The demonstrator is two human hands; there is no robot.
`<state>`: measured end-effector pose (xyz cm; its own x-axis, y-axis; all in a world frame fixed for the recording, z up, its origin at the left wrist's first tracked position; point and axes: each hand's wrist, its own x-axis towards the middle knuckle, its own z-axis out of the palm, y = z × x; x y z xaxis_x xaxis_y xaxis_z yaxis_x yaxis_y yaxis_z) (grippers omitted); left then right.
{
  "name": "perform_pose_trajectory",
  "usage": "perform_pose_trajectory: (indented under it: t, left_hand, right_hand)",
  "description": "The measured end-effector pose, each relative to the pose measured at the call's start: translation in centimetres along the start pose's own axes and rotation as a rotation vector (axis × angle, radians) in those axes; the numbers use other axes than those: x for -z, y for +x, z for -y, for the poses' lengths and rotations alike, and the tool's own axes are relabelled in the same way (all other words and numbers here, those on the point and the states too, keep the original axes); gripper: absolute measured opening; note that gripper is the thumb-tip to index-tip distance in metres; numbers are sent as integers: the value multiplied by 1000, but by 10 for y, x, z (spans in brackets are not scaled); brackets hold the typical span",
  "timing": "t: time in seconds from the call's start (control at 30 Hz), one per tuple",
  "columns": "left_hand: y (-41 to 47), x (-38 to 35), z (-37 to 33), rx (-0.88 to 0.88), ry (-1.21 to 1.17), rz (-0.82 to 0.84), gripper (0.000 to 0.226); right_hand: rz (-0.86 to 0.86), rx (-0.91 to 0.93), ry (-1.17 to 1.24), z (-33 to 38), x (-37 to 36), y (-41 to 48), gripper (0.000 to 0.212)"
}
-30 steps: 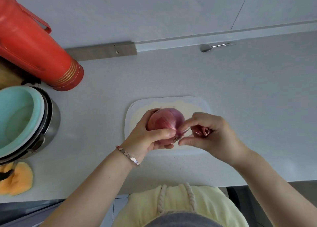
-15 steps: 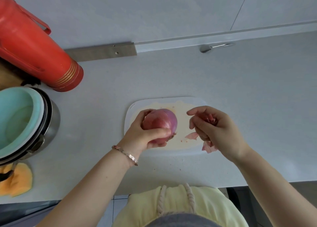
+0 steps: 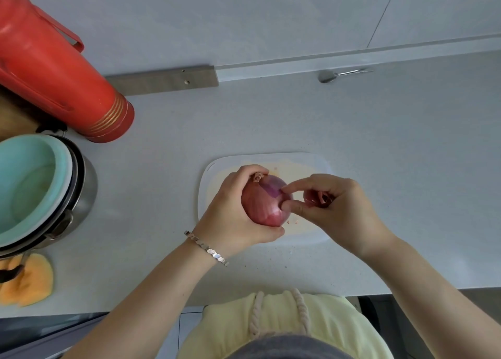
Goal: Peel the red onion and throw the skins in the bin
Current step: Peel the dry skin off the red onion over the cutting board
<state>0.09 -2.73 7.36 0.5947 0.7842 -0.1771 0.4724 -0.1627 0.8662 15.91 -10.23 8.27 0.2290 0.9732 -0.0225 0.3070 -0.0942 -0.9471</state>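
Observation:
My left hand (image 3: 233, 212) grips the red onion (image 3: 263, 202) over the white cutting board (image 3: 311, 163), with the dry root end pointing up and left. A patch of purple flesh shows where skin is gone. My right hand (image 3: 336, 209) touches the onion's right side with its forefinger and thumb pinching at the skin. Loose pieces of onion skin (image 3: 318, 197) are tucked in that hand's palm. Small skin crumbs (image 3: 294, 221) lie on the board under the onion. No bin is in view.
A red thermos (image 3: 54, 79) lies at the back left. A steel pot holding a teal bowl (image 3: 32, 190) stands at the left edge, with an orange cloth (image 3: 27, 280) in front of it. A spoon (image 3: 339, 74) lies by the back wall. The counter's front edge is near my body.
My right hand, which had pulled away to the right with torn skin, has come back to the onion and pinches it again. My left hand has turned the onion so the root end shows.

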Motion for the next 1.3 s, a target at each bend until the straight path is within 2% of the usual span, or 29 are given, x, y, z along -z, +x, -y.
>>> perform_pose_trajectory:
  t: [0.17, 0.7, 0.83, 1.0, 1.3]
  left_hand:
    - [0, -2, 3, 9, 20, -3, 77]
    - [0, -1, 4, -5, 48, -1, 75]
    - [1, -1, 5, -16, 64, -2, 75]
    - [1, -3, 7, -24, 79, 4, 74]
    - [1, 1, 7, -100, 178, 75, 77]
  right_hand:
    - [-53, 53, -90, -4, -2, -1, 12]
    - [-48, 19, -101, -5, -3, -2, 20]
    - [-58, 90, -177, -7, -4, -3, 15]
    - [-61, 89, -152, -9, -5, -3, 11]
    - [157, 24, -155, -5, 5, 4, 22]
